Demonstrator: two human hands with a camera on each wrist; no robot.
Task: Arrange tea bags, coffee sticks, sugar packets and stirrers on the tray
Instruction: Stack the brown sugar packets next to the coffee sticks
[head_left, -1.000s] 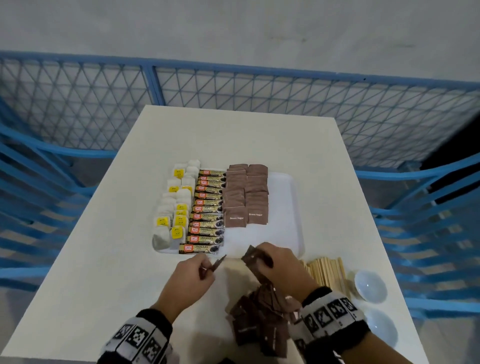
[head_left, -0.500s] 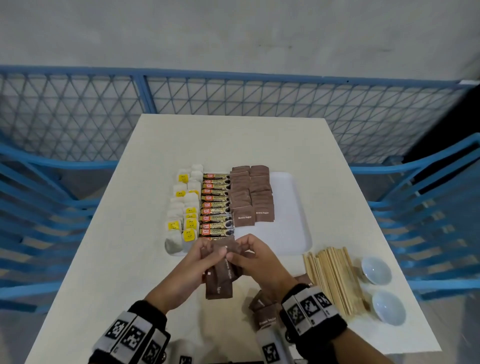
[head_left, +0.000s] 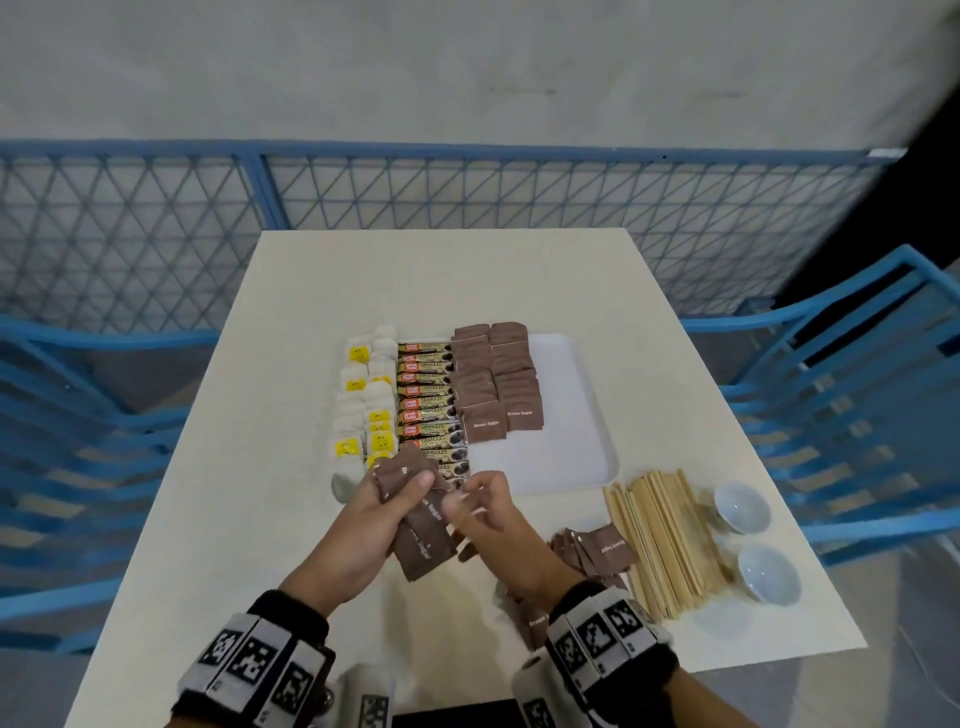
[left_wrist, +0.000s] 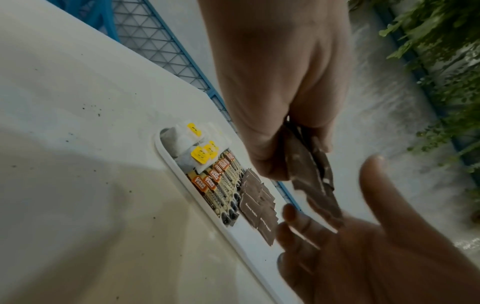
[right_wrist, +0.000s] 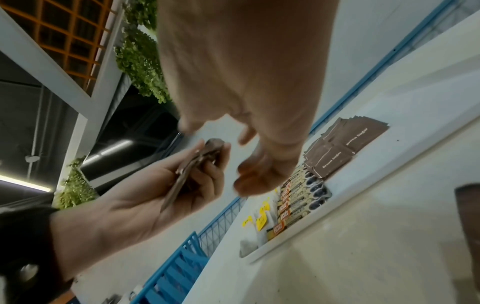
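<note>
My left hand (head_left: 371, 514) pinches a sugar-packet stack (head_left: 421, 525), squared for the tray (head_left: 582, 415), while my right hand's (head_left: 485, 512) loosely spread fingers reach to peel one off.

Tray (head_left: 571, 415) right half bare; stirrers (head_left: 665, 540) & bowls (head_left: 742, 506) crowd table's right edge

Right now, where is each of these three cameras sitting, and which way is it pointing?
Head: worn on the head, looks forward and down at the tray; both wrists and hands show.
Left wrist: looks along the left hand, which grips sugar packets; the right hand shows too.
Right wrist: looks along the right hand at the left hand holding packets.
All three share the rows of coffee sticks on the tray.
</note>
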